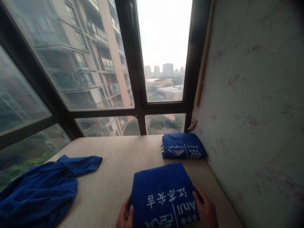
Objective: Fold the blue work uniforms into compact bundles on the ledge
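Observation:
A folded blue work jacket [159,179] with white lettering is held between my two hands near the bottom of the head view. My left hand [125,215] grips its left edge, thumb on top and fingers at the side. On the opposite edge my right hand [206,207] is closed the same way. The lettering appears upside down from here. Just beyond lies a second folded blue jacket [180,137], neatly squared, with similar print and a yellow-green strip at its left side. The jacket's lower part runs out of view.
An unfolded blue garment [52,183] lies spread at the left, one sleeve pointing right. Everything rests on a pale wooden surface [106,167]. Dark-framed windows [140,120] close off the far and left sides; a flower-patterned wall [251,110] bounds the right.

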`<state>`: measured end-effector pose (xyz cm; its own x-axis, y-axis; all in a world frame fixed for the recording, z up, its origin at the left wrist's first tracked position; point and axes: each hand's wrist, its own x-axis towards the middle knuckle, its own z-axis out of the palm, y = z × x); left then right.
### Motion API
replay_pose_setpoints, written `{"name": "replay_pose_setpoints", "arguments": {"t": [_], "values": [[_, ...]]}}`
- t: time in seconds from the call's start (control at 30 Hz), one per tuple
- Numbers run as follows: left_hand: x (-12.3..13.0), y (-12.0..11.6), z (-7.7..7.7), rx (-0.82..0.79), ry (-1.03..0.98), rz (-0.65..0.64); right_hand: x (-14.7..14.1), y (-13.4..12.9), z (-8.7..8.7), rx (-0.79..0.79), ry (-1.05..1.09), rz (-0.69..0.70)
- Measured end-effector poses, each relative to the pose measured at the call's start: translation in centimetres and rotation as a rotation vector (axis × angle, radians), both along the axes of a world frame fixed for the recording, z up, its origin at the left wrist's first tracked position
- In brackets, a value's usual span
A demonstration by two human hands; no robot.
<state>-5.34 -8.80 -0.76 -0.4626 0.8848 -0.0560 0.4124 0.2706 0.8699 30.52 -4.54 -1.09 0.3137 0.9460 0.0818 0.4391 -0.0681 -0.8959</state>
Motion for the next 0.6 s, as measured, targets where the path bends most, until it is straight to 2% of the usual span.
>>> {"name": "replay_pose_setpoints", "arguments": {"t": [0.07, 0.17, 0.23, 0.3, 0.37, 0.47, 0.53, 0.6], "values": [[2.5, 3.1, 4.1, 0.083, -0.051, 0.012, 1.3, 2.0, 3.7, 0.083, -0.024, -0.048], [6.4, 9.6, 10.1, 0.275, -0.086, -0.03, 3.8, 6.7, 9.2, 0.235, -0.098, -0.133], [8.9, 14.2, 13.1, 0.378, -0.056, -0.085, 5.7, 10.8, 12.3, 0.318, -0.162, -0.193], [11.1, 18.1, 14.8, 0.407, -0.013, -0.144, 7.6, 14.9, 14.7, 0.344, -0.263, -0.217], [12.7, 20.5, 15.2, 0.399, 0.007, -0.199, 9.2, 18.5, 16.2, 0.264, -0.421, -0.213], [13.9, 21.8, 14.2, 0.362, 0.034, -0.261, 10.6, 21.7, 16.9, 0.14, -0.585, -0.173], [14.1, 22.0, 13.2, 0.328, 0.065, -0.278, 10.5, 22.0, 16.1, 0.134, -0.613, -0.151], [13.8, 22.0, 11.9, 0.286, 0.107, -0.279, 9.5, 21.1, 13.8, 0.153, -0.632, -0.128]]}}
